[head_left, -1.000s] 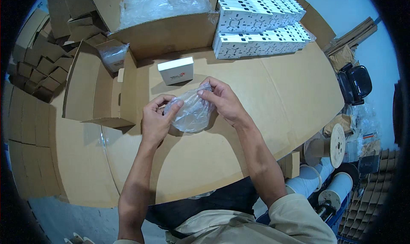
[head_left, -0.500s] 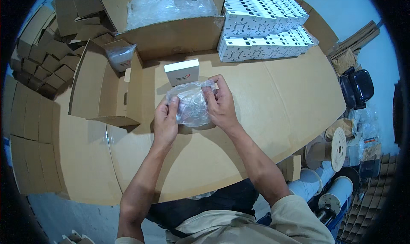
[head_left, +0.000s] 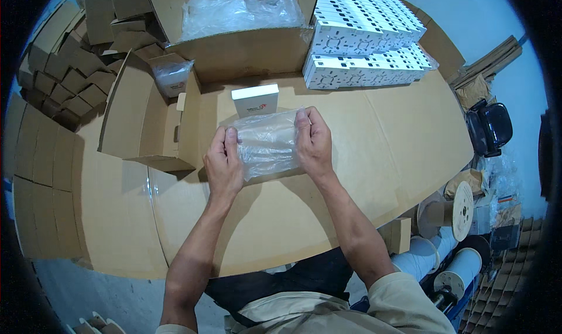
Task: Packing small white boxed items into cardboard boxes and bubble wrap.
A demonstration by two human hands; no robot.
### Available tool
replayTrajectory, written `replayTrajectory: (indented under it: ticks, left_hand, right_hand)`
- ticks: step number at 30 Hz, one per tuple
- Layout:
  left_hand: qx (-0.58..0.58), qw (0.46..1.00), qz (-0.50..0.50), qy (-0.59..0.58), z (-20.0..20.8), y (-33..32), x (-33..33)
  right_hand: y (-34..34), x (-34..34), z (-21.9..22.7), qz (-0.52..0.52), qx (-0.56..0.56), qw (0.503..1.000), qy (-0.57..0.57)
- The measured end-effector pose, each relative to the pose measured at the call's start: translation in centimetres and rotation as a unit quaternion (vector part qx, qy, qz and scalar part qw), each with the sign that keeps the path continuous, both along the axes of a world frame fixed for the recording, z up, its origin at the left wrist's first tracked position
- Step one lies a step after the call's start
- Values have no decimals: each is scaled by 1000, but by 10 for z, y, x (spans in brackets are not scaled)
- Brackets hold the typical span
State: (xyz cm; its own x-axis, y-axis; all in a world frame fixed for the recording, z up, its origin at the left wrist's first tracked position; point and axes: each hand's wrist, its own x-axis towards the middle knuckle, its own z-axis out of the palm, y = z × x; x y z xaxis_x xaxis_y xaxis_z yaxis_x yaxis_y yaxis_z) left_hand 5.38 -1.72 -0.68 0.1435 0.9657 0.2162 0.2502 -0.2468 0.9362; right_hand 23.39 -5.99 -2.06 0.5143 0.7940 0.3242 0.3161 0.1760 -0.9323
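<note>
A clear plastic bag point(head_left: 268, 144) is stretched flat between my two hands above the cardboard-covered table. My left hand point(head_left: 225, 161) pinches its left edge, thumb on top. At the right edge, my right hand point(head_left: 315, 140) grips it the same way, with the fingers curled behind. Through the plastic I see only the brown of the table. Just beyond the bag a small white box point(head_left: 255, 99) stands upright, its lower part hidden by the plastic.
Left of my hands stands an open cardboard box point(head_left: 149, 120) holding a bagged white box point(head_left: 172, 81). Behind it, a large carton is full of clear plastic bags point(head_left: 240, 15). Stacked white printed boxes point(head_left: 366, 65) fill the back right. Cable spools point(head_left: 462, 211) sit beyond the table's right edge.
The bag was crumpled between my hands and is now pulled out wide and flat. My right hand has moved a little to the right. The view has shifted slightly.
</note>
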Motion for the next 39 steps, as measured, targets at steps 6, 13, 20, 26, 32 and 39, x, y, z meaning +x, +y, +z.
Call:
replayTrajectory:
  ticks: [6, 13, 20, 26, 32, 39]
  left_hand:
    - [15, 994, 7, -107, -5, 4, 4]
    - [26, 998, 36, -32, 1, -3, 7]
    - [-85, 985, -28, -149, 0, -3, 4]
    - [-25, 983, 3, -181, -4, 1, 3]
    - [5, 977, 23, -213, -12, 7, -7]
    - [297, 949, -19, 108, 31, -11, -5]
  right_hand:
    - [-4, -2, 5, 15, -42, 999, -8]
    - [-3, -7, 6, -19, 3, 999, 47]
    - [-7, -5, 16, 45, -4, 988, 147]
    - [-10, -1, 20, 146, -79, 973, 161]
    - [-8, 9, 14, 153, -65, 979, 115]
    - [-16, 13, 25, 191, -161, 968, 11]
